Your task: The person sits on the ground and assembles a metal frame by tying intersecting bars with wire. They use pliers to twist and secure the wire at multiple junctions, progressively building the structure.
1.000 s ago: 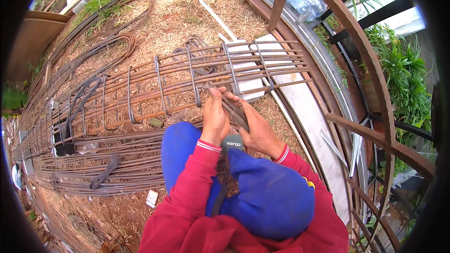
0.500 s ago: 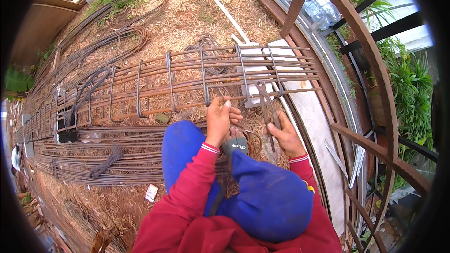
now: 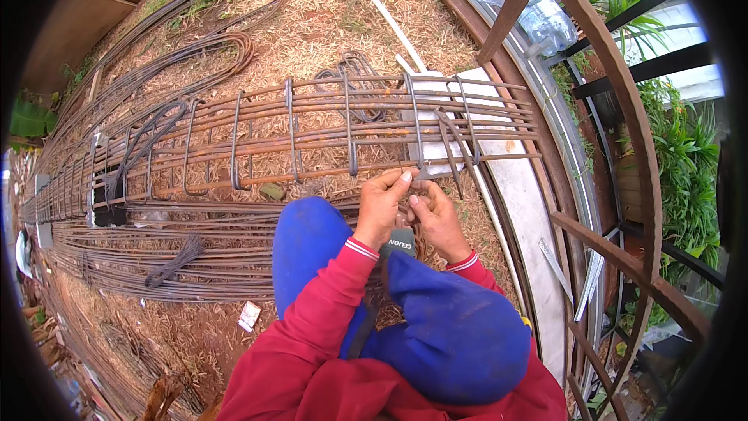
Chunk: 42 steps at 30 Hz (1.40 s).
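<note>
A long rusty rebar cage (image 3: 327, 135) with bent stirrups stretches across in front of me. Just below its near bar, my left hand (image 3: 379, 206) pinches a thin piece of tie wire (image 3: 401, 164) between thumb and fingertips. My right hand (image 3: 442, 224) is close beside it, thumb and fingers closed together; whatever they hold is hidden. Steel pincers (image 3: 450, 151) lean on the bars to the right of both hands, near the cage's end, with no hand on them.
A white slab (image 3: 510, 179) lies under the cage's right end, beside a curved brown metal frame (image 3: 623, 86). Loose straight bars (image 3: 226, 257) lie along the near side. A bundle of tie wire (image 3: 175, 261) rests on them. Clear plastic bottles (image 3: 545, 23) lie at the far right.
My right hand has let go of the pincers, which now rest on the cage. It has moved left, next to my left hand. My left hand has shifted slightly right along the near bar.
</note>
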Each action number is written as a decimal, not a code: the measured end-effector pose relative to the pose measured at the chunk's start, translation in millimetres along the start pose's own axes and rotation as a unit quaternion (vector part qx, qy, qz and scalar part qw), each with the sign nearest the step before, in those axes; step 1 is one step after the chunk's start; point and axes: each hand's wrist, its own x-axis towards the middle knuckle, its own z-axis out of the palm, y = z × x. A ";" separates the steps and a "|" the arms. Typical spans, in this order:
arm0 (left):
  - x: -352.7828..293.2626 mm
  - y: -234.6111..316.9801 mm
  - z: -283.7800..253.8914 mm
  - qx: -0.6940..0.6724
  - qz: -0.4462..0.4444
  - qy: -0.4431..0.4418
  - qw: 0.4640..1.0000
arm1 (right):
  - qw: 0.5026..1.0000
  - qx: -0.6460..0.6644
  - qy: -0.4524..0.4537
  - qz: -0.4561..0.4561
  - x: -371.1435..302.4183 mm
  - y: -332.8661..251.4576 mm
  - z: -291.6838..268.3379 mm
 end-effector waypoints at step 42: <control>150.1 107.3 -13.7 0.443 0.245 0.063 0.860 | 0.943 -0.197 0.212 -0.167 71.4 -63.0 -68.7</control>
